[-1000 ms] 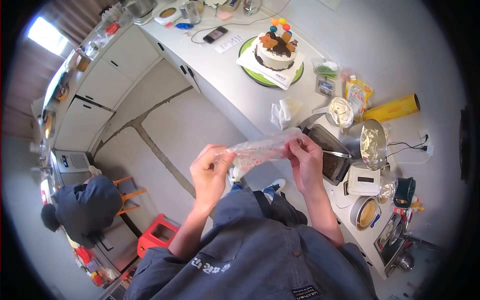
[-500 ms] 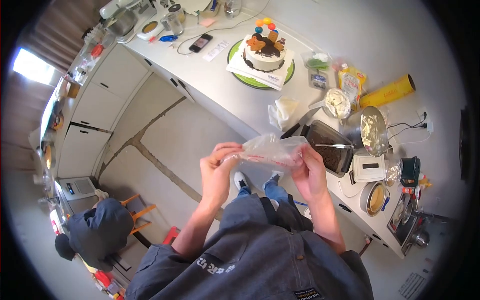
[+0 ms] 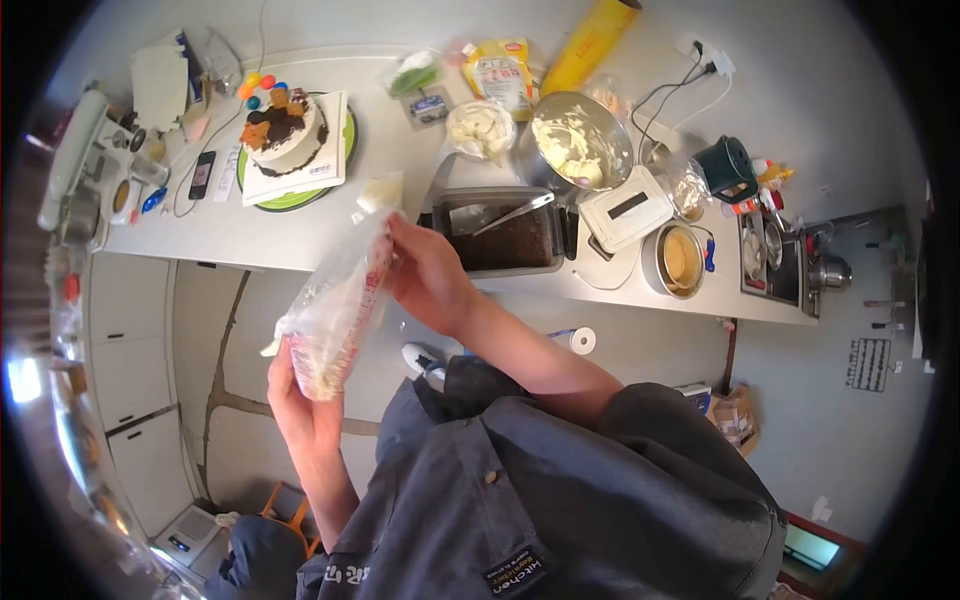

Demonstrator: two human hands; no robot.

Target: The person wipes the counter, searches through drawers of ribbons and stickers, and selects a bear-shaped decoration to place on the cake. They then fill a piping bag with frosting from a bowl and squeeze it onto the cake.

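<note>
A clear plastic piping bag (image 3: 345, 300) with red print slants in front of me, with pale cream visible near its lower end. My left hand (image 3: 305, 405) is closed around that lower end. Higher up, my right hand (image 3: 430, 270) pinches the side of the bag. Behind the bag's top lies a crumpled white cloth or bag (image 3: 378, 195), partly hidden. A decorated white cake (image 3: 290, 150) rests on a white board over a green turntable (image 3: 348, 150) at the counter's left.
The counter holds a dark tray of brown crumbs (image 3: 500, 250) with a spatula (image 3: 520, 212), a cream-smeared metal bowl (image 3: 575, 135), a tub of white cream (image 3: 482, 132), and a white scale (image 3: 628, 208). Another person (image 3: 255, 560) is at lower left.
My view has swung right, so the cake and counter appear further left. The piping bag has turned from nearly level to a steep slant, held by both hands.
</note>
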